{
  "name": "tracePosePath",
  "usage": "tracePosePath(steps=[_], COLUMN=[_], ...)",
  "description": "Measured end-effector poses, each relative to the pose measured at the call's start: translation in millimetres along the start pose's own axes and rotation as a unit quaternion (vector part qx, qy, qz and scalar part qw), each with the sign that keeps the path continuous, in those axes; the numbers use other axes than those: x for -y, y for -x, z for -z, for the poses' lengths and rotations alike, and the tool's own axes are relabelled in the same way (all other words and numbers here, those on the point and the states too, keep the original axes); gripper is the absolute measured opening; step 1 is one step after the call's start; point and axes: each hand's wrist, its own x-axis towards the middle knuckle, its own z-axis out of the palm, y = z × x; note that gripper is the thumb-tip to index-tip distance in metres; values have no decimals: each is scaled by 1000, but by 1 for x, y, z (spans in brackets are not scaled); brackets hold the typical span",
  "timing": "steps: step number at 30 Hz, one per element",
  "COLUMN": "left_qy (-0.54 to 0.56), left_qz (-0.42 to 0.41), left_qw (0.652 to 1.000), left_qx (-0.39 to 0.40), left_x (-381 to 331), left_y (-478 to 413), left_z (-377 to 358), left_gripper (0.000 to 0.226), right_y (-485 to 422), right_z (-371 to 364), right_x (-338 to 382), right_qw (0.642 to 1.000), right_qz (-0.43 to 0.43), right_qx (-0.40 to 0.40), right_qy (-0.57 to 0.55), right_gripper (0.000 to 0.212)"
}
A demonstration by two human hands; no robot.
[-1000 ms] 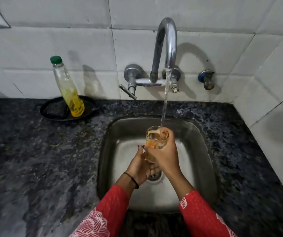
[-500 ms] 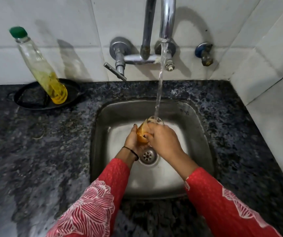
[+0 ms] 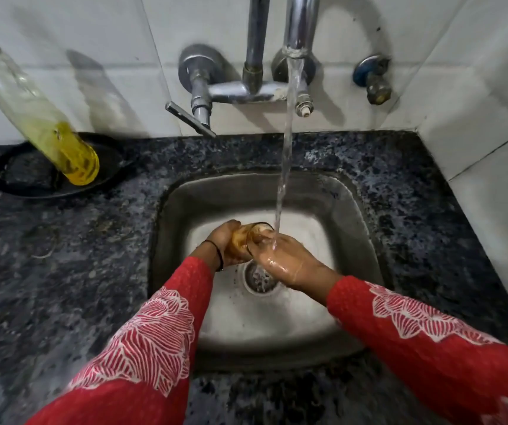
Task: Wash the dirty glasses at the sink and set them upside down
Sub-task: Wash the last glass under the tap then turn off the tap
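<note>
Left hand (image 3: 223, 240) is grasping the glass (image 3: 242, 240) round its body, fingers curled on it. The glass is lying on its side low in the sink (image 3: 366, 228), mouth facing the right hand (image 3: 292, 266). Right fingers are going into the mouth; can't tell if they're pinching the rim or just rubbing.

The water stream (image 3: 283, 179) is landing just right of the grip, on the rim and the wet right hand, with the drain (image 3: 260, 279) below the grip.

Step looks like inside rinse/scrub. To do it well, she should be tilting the mouth up into the stream, turning the glass with the left hand and wiping all round. The wet glass is probably slippery.

The glass is amber-tinted, smooth and cylindrical. The sink is a dull steel, rounded-square basin, and the counter (image 3: 62, 271) is speckled dark stone.
</note>
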Motion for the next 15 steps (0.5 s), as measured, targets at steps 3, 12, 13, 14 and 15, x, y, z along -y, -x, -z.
tracePosePath(steps=[3, 12, 13, 14, 15], left_qy=[34, 133, 110, 100, 99], left_qz=[-12, -35, -13, 12, 30], left_qw=[999, 989, 992, 994, 994], left_qx=[29, 58, 53, 48, 39], left_x=[7, 45, 41, 40, 39], left_y=[6, 15, 17, 16, 17], left_z=[4, -22, -22, -20, -16], left_gripper=[44, 67, 68, 69, 69], right_y=[-6, 3, 10, 16, 22], right_z=[-6, -35, -37, -44, -40], right_x=[9, 52, 49, 36, 25], right_qw=[997, 805, 858, 914, 955], right_qz=[-56, -261, -214, -150, -88], right_qx=[-37, -143, -145, -135, -103], right_qy=[-45, -513, -444, -352, -265], right_gripper=[31, 25, 25, 24, 24])
